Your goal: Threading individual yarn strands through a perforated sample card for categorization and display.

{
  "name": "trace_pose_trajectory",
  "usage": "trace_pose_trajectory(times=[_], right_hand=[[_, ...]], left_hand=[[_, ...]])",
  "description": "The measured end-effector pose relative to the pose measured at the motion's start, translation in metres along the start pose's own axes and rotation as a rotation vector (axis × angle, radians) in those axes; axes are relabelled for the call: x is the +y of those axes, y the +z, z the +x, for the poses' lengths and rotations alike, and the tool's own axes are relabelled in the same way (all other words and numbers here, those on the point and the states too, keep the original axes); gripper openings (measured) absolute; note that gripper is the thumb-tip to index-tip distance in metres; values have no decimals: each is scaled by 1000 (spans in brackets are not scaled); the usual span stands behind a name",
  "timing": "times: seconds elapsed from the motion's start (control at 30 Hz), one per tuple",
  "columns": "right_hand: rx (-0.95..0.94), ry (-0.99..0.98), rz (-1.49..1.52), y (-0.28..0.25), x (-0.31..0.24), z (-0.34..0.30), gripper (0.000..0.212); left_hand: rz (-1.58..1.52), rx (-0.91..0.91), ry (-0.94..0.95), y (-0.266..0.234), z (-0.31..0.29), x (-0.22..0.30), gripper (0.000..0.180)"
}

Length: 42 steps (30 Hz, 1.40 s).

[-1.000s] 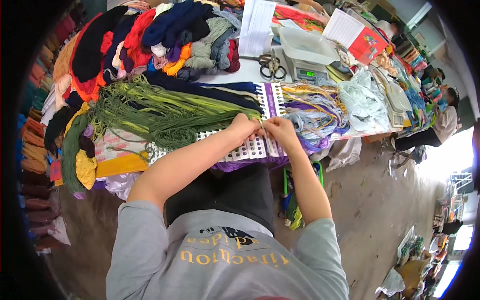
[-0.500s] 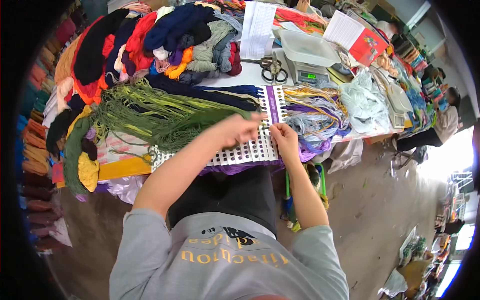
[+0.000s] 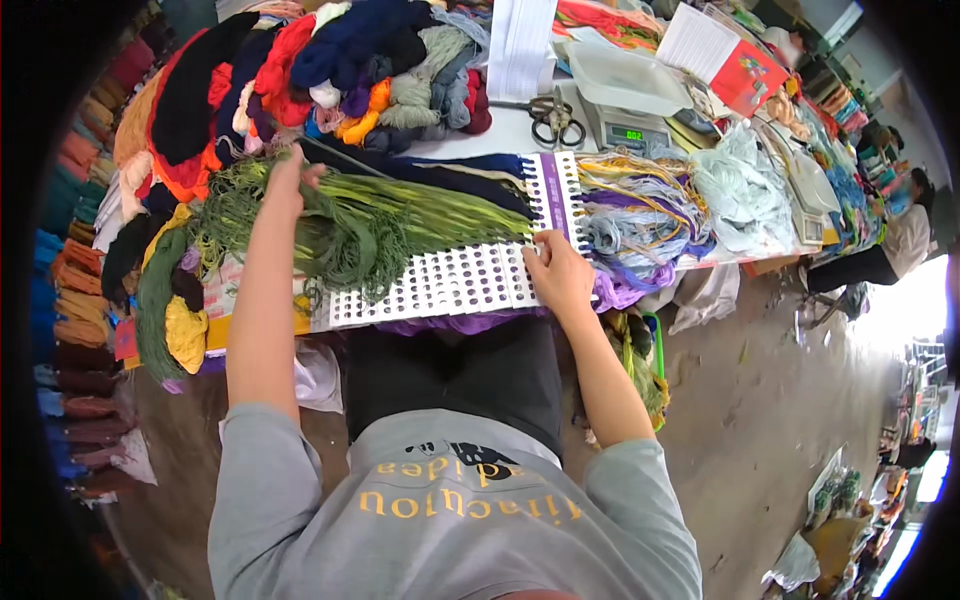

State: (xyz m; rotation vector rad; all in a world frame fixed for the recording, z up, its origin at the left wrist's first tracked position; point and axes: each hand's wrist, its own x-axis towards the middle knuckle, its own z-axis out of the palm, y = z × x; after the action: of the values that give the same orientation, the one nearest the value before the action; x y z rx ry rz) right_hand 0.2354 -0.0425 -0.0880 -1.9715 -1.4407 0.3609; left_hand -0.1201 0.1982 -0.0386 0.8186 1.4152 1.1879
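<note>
Threads (image 3: pixel 370 210), 10 o'clock: we see dark green streaked yellow-green
Punched cards (image 3: pixel 460 275): white, rows of dark holes
Card strip (image 3: pixel 551 190), 1 o'clock: purple, white marks
Strands (image 3: pixel 640 195), 2 o'clock: pale blue, gold, purple mix
Yarn heap (image 3: pixel 285 75), 11 o'clock: we get navy, black, red, orange, grey
Our shirt (image 3: pixel 440 550), 6 o'clock: grey, yellow lettering, black print

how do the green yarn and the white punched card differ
The green yarn is a tangle of loose strands, while the white punched card is flat, with rows of round holes. The green yarn mixes dark and yellowish greens; the white punched card has a purple strip near its right end. The left hand is at the green yarn, the right hand at the white punched card. Both are on the table.
</note>
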Motion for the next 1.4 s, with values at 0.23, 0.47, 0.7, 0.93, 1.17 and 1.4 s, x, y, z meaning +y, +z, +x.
trace_pose_trajectory(times=[0.23, 0.47, 0.7, 0.93, 1.17, 1.4], right_hand=[[67, -68, 594, -3, -26, -24, 10], [-217, 112, 1157, -8, -59, -42, 13], [-222, 170, 1124, -8, -66, -45, 15], [-217, 118, 1083, -12, -60, -46, 12], [-153, 196, 1262, -28, -79, -51, 16], [-110, -80, 621, -31, -59, -56, 11]], left_hand=[[32, -891, -65, 108, -204, -44, 46], [-459, -1151, -430, 124, -216, -68, 50], [-377, -1087, -408, 124, -227, -63, 50], [-364, -1145, -363, 128, -233, -58, 50], [-552, -1117, -438, 125, -224, -57, 48], [-2, -887, -73, 116, -226, -33, 55]])
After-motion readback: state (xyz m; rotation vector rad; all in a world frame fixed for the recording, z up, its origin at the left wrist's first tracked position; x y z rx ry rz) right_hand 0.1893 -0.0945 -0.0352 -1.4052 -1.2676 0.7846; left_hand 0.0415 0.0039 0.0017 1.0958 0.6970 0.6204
